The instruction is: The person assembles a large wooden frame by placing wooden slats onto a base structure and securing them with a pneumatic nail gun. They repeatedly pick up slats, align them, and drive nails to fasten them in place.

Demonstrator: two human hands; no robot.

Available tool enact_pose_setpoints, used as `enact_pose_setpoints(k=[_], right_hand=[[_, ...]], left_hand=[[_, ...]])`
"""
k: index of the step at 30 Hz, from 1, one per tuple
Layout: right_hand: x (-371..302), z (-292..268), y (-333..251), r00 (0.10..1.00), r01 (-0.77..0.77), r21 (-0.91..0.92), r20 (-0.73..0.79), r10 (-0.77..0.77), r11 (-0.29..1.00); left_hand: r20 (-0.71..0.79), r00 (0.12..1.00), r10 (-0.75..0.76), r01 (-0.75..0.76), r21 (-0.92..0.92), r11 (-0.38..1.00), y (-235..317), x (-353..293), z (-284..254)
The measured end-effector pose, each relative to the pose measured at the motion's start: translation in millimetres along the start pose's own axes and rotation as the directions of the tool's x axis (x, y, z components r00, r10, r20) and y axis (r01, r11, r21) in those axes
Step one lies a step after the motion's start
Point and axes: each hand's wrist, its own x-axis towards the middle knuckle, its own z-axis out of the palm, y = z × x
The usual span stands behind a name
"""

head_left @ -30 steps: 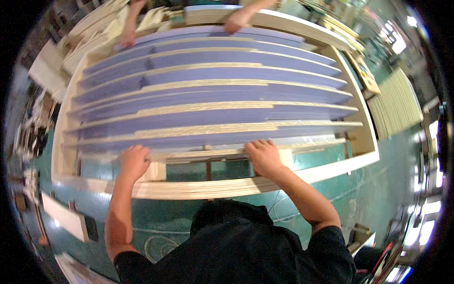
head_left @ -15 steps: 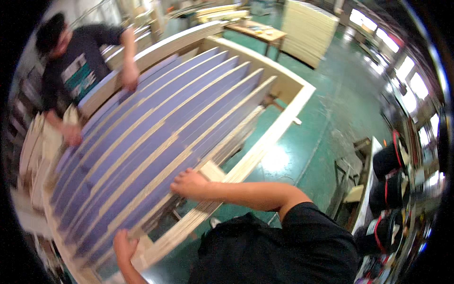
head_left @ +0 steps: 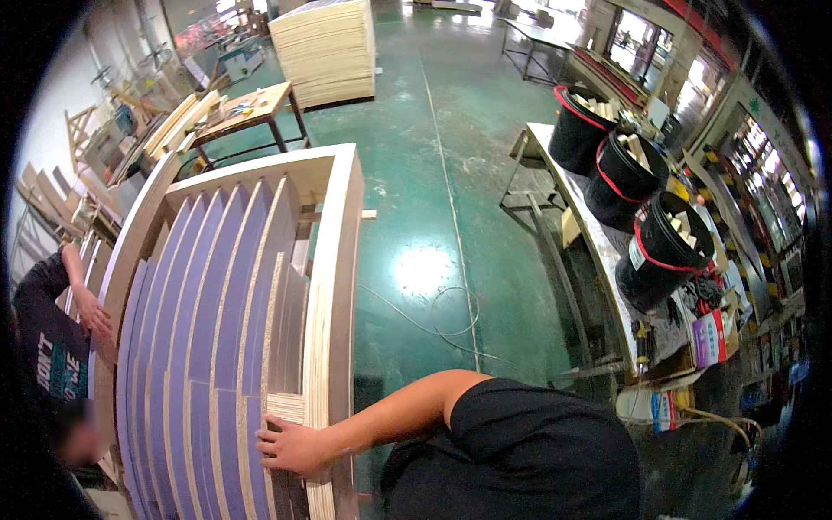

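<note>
A large pale wooden frame (head_left: 342, 199) stands on edge before me. Purple-faced boards (head_left: 201, 334) are packed upright inside it, side by side with their raw edges up. My right hand (head_left: 296, 445) reaches over the frame's right side. Its fingers are spread and rest on the top edge of the nearest board (head_left: 274, 325), just below a short wooden block (head_left: 286, 407). My left hand is out of sight.
A co-worker's hand (head_left: 92, 314) is at the frame's far-left rail (head_left: 117, 286). Beyond the frame stand a wooden table (head_left: 260, 104) and a tall stack of cream sheets (head_left: 325, 56). On the right, black buckets (head_left: 663, 256) of wood offcuts sit on a bench (head_left: 598, 251). A cable (head_left: 442, 332) lies on the green floor.
My view has swung to the right, so the frame now runs lengthwise ahead of me. My left hand has gone out of view. My right hand still rests at the boards by the block.
</note>
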Motion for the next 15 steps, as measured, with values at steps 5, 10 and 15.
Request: enact_pose_setpoints(k=[5, 10, 15], right_hand=[[-2.4, 8.3, 8.8, 0.999, -0.016, -0.033, -0.029, 0.015, 0.999], [10.3, 18.9, -4.4, 0.999, 0.027, -0.04, 0.023, -0.027, 0.999], [-2.4, -30.6, 2.6, 0.997, -0.07, -0.005, 0.014, 0.07, 0.998]], left_hand=[[0.043, 0.999, 0.033, -0.037, 0.115, 0.993, 28.2, 3.8, 9.7], [0.009, 0.994, -0.108, 0.104, 0.182, 0.978, 29.2, -1.8, 5.7], [-0.06, 0.988, -0.143, 0.138, -0.08, 0.987, -79.9, 35.4, 72.8]])
